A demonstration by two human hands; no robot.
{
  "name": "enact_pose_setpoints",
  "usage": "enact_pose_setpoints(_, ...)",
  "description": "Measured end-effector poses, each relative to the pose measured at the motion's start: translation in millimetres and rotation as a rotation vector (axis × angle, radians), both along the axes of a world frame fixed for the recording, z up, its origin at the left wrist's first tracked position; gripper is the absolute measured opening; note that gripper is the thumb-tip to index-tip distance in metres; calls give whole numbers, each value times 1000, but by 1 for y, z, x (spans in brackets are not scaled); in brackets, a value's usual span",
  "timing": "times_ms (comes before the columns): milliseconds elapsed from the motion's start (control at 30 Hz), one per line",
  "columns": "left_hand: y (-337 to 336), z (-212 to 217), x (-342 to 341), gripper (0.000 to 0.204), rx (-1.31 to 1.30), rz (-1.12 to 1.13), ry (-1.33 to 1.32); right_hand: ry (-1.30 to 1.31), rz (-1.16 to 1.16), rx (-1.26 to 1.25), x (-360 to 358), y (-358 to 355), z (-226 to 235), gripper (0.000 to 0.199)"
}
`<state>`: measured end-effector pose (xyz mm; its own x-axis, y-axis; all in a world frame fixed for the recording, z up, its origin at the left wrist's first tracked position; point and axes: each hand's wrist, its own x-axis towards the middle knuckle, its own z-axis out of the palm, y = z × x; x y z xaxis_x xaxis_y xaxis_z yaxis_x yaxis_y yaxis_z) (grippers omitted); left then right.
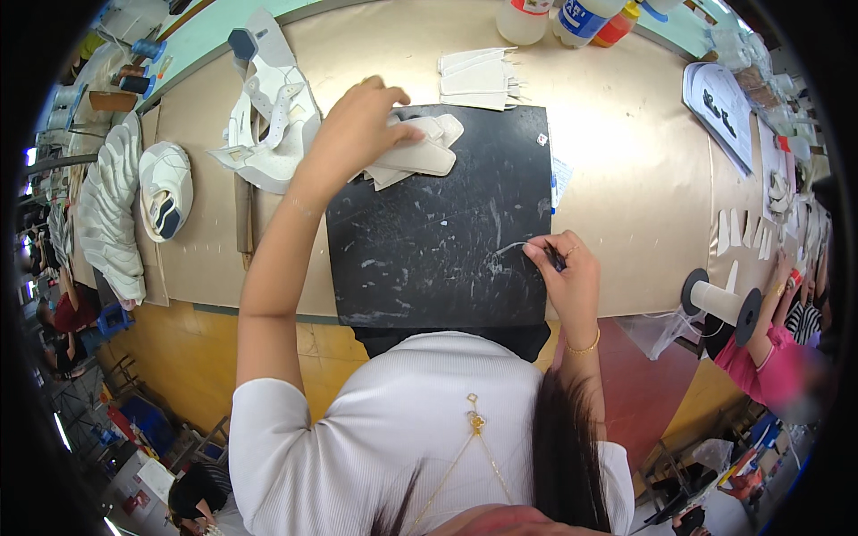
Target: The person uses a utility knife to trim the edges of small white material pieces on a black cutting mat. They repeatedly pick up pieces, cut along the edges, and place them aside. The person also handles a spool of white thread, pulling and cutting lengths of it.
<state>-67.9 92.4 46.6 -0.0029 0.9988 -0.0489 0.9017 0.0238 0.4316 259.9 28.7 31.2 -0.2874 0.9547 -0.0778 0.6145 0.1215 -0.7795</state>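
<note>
My left hand (362, 125) is over a small pile of beige, tongue-shaped shoe pieces (429, 159) at the top of a black cutting mat (429, 268). Its thumb and fingers are spread, with nothing between them that I can see. By the mat's right edge, my right hand (572, 265) pinches a thin white cord (511, 247) whose free end points left. Something small and dark lies within the same hand, too hidden to name. Just beyond the mat is a stack of off-white pieces with loose strands (474, 79).
A white shoe upper (268, 98), a finished-looking shoe (166, 192) and a row of stacked white parts (109, 210) are at left. Bottles (523, 21) stand at the back. Printed sheets (718, 116) and a cord spool (720, 302) are at right, near a pink-clad person (760, 366).
</note>
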Motion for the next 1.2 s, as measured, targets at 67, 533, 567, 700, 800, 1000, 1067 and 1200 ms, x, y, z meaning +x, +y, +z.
enact_pose_setpoints(67, -21, -2, 1, 36, 17, 62, -53, -19, 115, 137, -5, 8, -2, 15)
enact_pose_setpoints(533, -129, -41, 52, 26, 288, 46, -154, 186, 268, -537, -72, 23, 11, 20)
enact_pose_setpoints(567, -138, -46, 51, 27, 295, 23, -173, 172, 239, -570, -73, 25, 3, 22)
enact_pose_setpoints(700, -163, -54, 54, 36, 335, -104, -152, 120, 219, -599, -84, 29, 0, 27)
enact_pose_setpoints(800, -170, -59, 58, 44, 315, -142, -87, 70, 222, -583, -98, 30, 0, 27)
enact_pose_setpoints(1000, -167, -66, 53, 37, 351, -191, -31, -16, 214, -528, -112, 27, -6, 26)
enact_pose_setpoints(1067, -166, -63, 50, 36, 341, -214, -8, -38, 214, -495, -112, 25, -7, 26)
enact_pose_setpoints(1200, -164, -65, 48, 36, 326, -221, -23, -72, 214, -479, -113, 25, -8, 25)
